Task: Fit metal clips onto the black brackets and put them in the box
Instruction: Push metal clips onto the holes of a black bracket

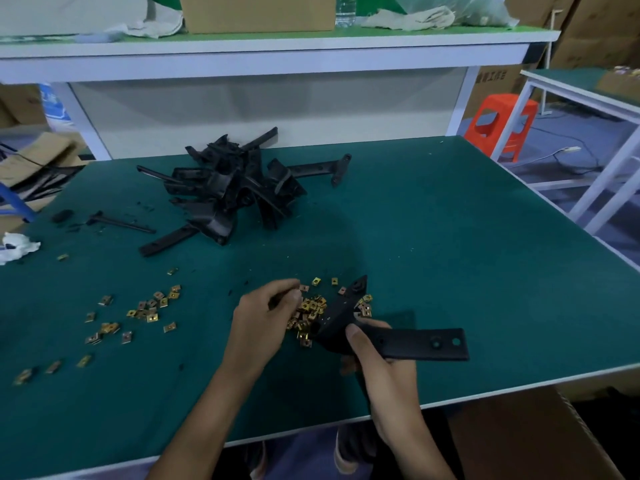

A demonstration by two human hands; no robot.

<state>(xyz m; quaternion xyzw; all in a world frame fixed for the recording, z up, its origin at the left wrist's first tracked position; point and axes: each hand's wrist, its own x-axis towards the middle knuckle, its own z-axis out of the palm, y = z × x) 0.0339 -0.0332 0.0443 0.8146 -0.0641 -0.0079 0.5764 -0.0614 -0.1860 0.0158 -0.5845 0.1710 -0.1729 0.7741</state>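
My right hand [375, 358] grips a black bracket [408, 341] by its bend, the long flat arm pointing right over the table's front edge. My left hand [266, 313] hovers with curled fingers at the left side of a small heap of gold metal clips [311, 313]; whether it pinches a clip is hidden. More clips [145, 311] lie scattered to the left. A pile of black brackets [235, 188] lies at the back middle of the green table [450, 237]. A brown cardboard box [526, 434] stands below the table's front right edge.
A crumpled white cloth [15, 245] lies at the left edge. Loose black bracket pieces [121, 221] lie left of the pile. A shelf [270, 46] with a cardboard box and rags runs across the back. An orange stool [498, 124] stands beyond the right side.
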